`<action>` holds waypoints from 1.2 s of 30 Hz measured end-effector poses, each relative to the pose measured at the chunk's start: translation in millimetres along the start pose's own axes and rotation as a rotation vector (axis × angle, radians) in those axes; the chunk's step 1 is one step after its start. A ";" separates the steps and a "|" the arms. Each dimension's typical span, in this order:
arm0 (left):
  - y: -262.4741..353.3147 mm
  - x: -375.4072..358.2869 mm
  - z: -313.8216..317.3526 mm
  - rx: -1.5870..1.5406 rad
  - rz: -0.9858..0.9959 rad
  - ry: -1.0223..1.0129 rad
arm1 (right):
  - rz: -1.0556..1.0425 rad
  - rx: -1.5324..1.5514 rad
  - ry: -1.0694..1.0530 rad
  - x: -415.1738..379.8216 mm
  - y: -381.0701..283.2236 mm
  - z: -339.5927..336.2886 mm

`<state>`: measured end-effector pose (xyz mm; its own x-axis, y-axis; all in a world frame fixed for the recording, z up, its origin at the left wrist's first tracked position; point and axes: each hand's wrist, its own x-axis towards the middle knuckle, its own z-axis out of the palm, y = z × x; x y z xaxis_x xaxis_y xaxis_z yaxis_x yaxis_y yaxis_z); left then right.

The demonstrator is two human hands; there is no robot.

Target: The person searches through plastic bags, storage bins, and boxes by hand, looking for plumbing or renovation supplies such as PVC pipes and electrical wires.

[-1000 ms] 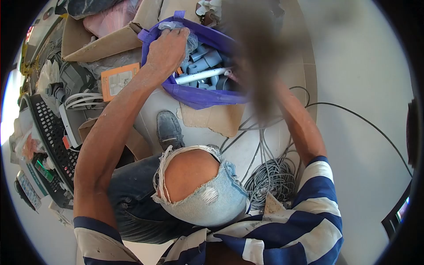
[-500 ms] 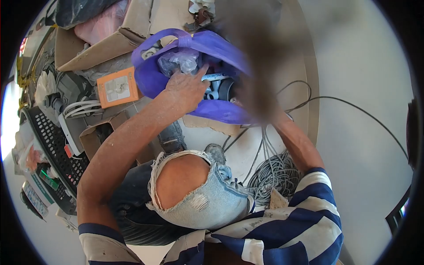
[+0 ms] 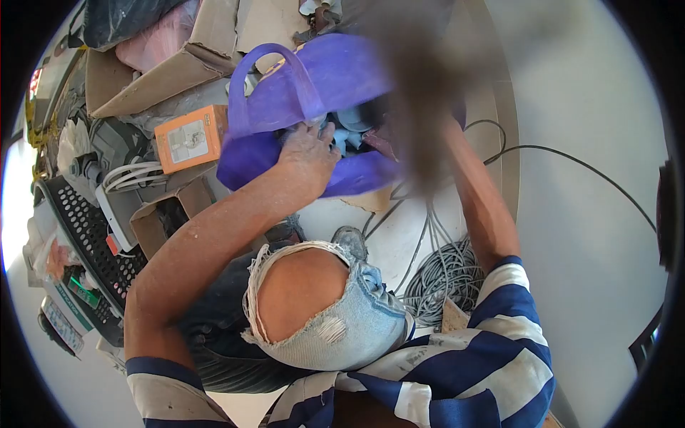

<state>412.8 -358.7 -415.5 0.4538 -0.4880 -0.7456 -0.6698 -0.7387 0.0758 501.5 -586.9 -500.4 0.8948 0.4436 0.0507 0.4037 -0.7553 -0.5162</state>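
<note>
A purple cloth bag (image 3: 314, 89) with loop handles lies tilted in front of me, its mouth facing my knees. Inside it show light-blue pipe fittings (image 3: 348, 139) and a dark reddish piece (image 3: 382, 145). My left hand (image 3: 310, 153) reaches into the mouth from the left, fingers apart and bent, beside the fittings; it does not visibly grip anything. My right forearm (image 3: 481, 185) extends to the bag's right side. A dark blurred smear covers my right hand, so its fingers are hidden.
An orange box (image 3: 189, 139) and an open cardboard box (image 3: 160, 71) stand left of the bag. A black perforated basket (image 3: 89, 246) is further left. A coil of grey cable (image 3: 446, 285) lies by my knee, with a black cable (image 3: 571, 160) curving right.
The bag's upper side and handle have folded down toward me, covering the clear plastic packet that showed inside. My left hand has moved slightly down and right; my right forearm has shifted upward.
</note>
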 end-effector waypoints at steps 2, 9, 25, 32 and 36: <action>9.3 -0.3 -2.2 0.072 0.009 0.043 | 0.042 0.208 -0.116 -25.5 -13.8 0.9; 16.3 -7.8 -23.9 0.077 0.084 -0.236 | -0.375 -0.402 0.130 -76.8 -10.0 13.7; 33.6 -16.3 12.7 -0.285 0.342 -0.313 | -0.086 0.062 -0.102 -83.3 -69.0 -10.1; 23.6 2.4 4.4 -0.730 0.180 -0.088 | 0.162 -0.099 -0.461 -74.3 -49.8 -52.7; 1.5 20.7 25.0 -0.769 -0.006 0.109 | 0.076 -0.247 -0.429 -80.1 -65.0 -83.0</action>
<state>406.4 -358.3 -447.4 0.5378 -0.4965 -0.6814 -0.0891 -0.8371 0.5397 419.4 -613.4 -400.0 0.7855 0.5020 -0.3620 0.4199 -0.8619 -0.2843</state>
